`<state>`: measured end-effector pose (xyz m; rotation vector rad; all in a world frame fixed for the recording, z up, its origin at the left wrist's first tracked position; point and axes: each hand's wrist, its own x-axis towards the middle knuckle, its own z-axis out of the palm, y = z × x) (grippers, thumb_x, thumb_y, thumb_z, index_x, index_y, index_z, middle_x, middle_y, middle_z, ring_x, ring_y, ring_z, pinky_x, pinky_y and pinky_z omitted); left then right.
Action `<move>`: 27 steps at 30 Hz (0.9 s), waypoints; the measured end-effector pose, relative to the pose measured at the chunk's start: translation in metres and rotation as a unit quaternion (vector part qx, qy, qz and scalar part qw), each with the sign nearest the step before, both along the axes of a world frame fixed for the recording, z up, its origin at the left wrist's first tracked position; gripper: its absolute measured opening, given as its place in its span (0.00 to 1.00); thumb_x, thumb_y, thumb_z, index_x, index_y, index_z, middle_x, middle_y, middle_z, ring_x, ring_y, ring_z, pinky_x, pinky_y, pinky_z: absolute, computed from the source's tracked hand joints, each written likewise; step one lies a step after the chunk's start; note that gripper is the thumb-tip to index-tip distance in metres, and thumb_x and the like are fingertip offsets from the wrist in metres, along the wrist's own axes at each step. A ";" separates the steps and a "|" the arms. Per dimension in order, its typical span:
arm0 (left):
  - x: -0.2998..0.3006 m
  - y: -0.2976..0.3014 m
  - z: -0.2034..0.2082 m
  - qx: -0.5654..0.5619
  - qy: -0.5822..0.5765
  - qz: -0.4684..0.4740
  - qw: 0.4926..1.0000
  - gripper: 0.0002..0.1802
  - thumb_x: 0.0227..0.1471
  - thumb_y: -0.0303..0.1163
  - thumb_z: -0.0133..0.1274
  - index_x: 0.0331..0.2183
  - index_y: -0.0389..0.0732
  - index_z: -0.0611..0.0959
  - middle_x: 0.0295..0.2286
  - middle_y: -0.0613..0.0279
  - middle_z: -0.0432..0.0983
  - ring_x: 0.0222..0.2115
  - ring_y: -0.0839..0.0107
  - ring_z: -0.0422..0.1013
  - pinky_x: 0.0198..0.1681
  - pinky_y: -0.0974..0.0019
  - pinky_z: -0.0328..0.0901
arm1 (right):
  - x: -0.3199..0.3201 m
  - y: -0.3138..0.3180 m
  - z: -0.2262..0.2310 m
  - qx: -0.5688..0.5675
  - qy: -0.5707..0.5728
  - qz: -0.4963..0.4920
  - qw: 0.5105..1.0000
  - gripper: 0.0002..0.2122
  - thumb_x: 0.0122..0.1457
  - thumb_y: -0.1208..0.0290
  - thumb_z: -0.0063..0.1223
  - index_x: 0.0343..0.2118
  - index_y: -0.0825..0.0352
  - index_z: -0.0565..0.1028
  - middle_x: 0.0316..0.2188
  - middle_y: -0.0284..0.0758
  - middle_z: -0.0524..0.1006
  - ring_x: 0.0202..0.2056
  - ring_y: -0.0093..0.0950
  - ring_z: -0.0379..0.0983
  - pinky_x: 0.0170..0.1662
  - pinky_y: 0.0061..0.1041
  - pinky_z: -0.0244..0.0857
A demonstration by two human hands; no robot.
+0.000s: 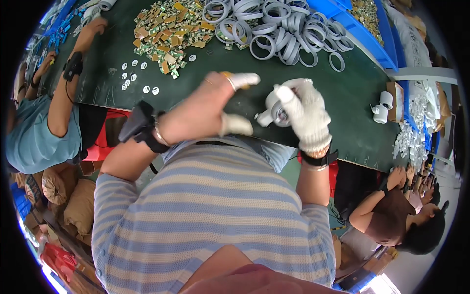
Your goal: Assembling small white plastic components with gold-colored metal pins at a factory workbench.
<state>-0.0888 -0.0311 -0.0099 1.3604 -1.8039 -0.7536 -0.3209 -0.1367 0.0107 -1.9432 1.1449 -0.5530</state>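
My right hand (313,117), in a white knitted glove, grips a round white plastic housing (272,104) with a short stub at its lower left. The housing's opening shows a darker, shiny inside; my fingers hide its right part. To its left, apart from it, is my left hand (203,108), slightly blurred. White covers sit on its thumb and forefinger, which are spread wide, and nothing shows between them. Ahead of my hands lie many loose grey rings (289,36). A heap of small green-and-tan circuit boards (169,34) is left of the rings.
Several small round white discs (133,77) lie left on the dark green table (352,110). Blue bins (369,41) stand at the far right. Two white units (380,112) sit near a cardboard box (394,98), with clear plastic parts (411,142) beyond. Co-workers sit on both sides.
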 end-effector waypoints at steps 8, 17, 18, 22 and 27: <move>0.034 -0.016 -0.027 -0.043 -0.201 0.081 0.975 0.13 0.53 0.28 0.62 0.42 0.42 0.82 0.36 0.56 0.77 0.41 0.52 0.69 0.45 0.52 0.68 | 0.002 -0.011 -0.010 -0.365 0.014 0.035 0.930 0.11 0.55 0.64 0.71 0.37 0.63 0.82 0.37 0.39 0.82 0.43 0.40 0.77 0.48 0.37 0.69; 0.014 0.003 -0.023 0.142 0.265 0.097 0.949 0.11 0.64 0.24 0.57 0.48 0.39 0.77 0.35 0.67 0.77 0.27 0.83 0.69 0.28 0.75 0.66 | -0.009 0.034 -0.036 -0.394 0.111 0.037 0.912 0.11 0.50 0.70 0.71 0.37 0.57 0.83 0.50 0.35 0.80 0.59 0.45 0.68 0.65 0.52 0.57; 0.010 0.004 -0.027 0.131 0.273 0.092 0.948 0.13 0.64 0.26 0.57 0.50 0.40 0.77 0.36 0.68 0.77 0.29 0.84 0.69 0.30 0.76 0.66 | -0.010 0.033 -0.037 -0.411 0.089 0.032 0.907 0.09 0.52 0.72 0.69 0.37 0.57 0.83 0.46 0.35 0.82 0.58 0.43 0.69 0.67 0.53 0.56; 0.003 0.006 -0.028 0.159 0.275 0.069 0.946 0.14 0.65 0.28 0.57 0.51 0.39 0.78 0.39 0.67 0.79 0.34 0.83 0.73 0.33 0.75 0.68 | -0.005 0.024 -0.013 -0.239 -0.068 0.079 0.966 0.02 0.57 0.77 0.62 0.32 0.63 0.82 0.33 0.33 0.82 0.47 0.37 0.76 0.63 0.43 0.63; 0.001 0.016 -0.016 0.194 0.310 0.044 0.930 0.13 0.64 0.26 0.57 0.50 0.39 0.79 0.39 0.65 0.80 0.38 0.81 0.76 0.38 0.74 0.70 | 0.010 0.019 -0.007 -0.154 -0.152 0.164 0.962 0.04 0.54 0.78 0.63 0.32 0.63 0.81 0.19 0.33 0.72 0.23 0.32 0.69 0.47 0.35 0.66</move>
